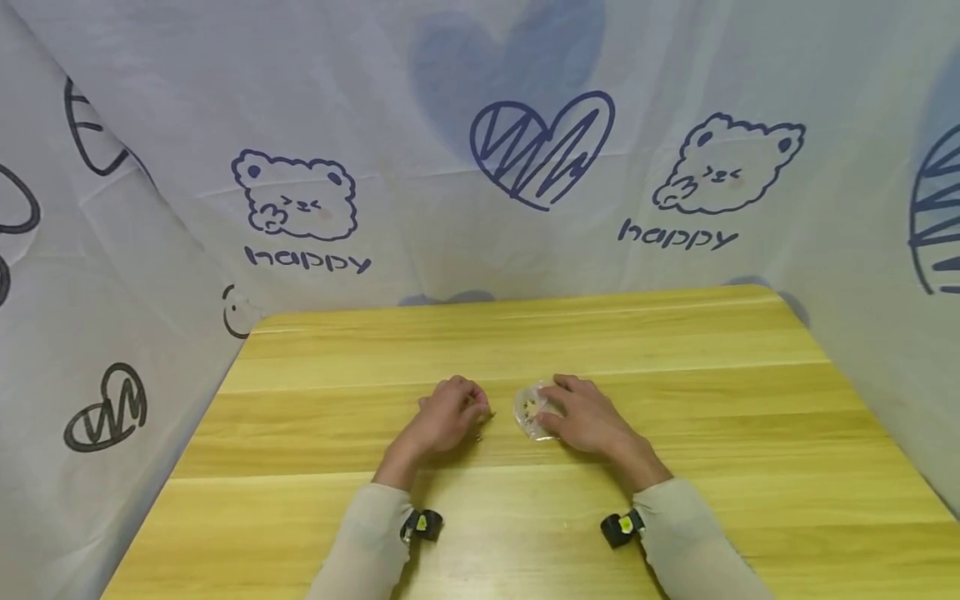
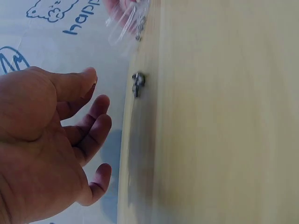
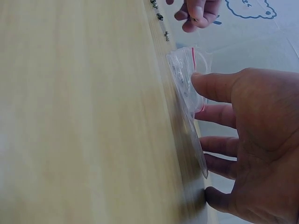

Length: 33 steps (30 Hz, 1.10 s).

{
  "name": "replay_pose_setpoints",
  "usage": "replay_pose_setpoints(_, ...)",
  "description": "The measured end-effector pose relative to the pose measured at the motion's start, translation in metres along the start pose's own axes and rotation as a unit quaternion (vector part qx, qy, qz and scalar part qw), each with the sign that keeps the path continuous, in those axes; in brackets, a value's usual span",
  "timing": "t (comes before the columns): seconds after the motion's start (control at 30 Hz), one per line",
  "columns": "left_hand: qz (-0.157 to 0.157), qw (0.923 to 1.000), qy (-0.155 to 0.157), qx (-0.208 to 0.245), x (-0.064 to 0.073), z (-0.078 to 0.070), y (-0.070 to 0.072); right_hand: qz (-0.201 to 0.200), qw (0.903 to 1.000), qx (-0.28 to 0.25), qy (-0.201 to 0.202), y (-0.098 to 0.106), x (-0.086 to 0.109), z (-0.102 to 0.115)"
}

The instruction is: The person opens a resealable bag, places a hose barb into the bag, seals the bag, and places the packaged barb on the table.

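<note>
Right hand [image 1: 588,418] gripping a clear plastic bag [image 1: 532,422] (dark specks [image 1: 529,406] inside), left hand [image 1: 450,415] pinching some tiny brownish bit [image 1: 492,414], yellow wood-grain worktop [image 1: 525,517] underneath.

Pale cloth backdrop [image 1: 420,217], blue hearts [image 1: 543,150], bears [image 1: 300,200]; wood-grain table [image 1: 525,342].

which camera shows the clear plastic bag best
The right wrist view: the clear plastic bag appears large, its red strip visible. The head view shows it small, partly covered by the right hand; the left wrist view catches part at the top edge.
</note>
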<state>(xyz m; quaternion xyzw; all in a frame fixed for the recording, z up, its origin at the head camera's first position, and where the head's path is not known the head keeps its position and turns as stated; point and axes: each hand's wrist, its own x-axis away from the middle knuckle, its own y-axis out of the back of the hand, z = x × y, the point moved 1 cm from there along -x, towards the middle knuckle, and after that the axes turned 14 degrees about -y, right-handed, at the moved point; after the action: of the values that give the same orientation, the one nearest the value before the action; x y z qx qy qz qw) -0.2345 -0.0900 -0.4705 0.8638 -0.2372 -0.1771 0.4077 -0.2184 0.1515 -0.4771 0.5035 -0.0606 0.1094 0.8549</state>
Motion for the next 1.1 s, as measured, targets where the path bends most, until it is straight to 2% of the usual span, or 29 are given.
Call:
replay_pose_setpoints(0.3,-0.007,0.9998,-0.011,0.014,-0.013,-0.014,-0.009,-0.002,1.0000,0.000,-0.005,-0.003,-0.002,0.000)
replay_pose_setpoints(0.73,0.007,0.9993,-0.038,0.002,-0.030,-0.023,-0.017,-0.005,1.0000,0.004,0.001,0.000,-0.001,0.000)
replay_pose_setpoints(1.1,0.022,0.9994,-0.024,-0.007,-0.043,-0.033,-0.028,-0.001,0.9999,0.012,-0.001,0.000,-0.001,-0.001)
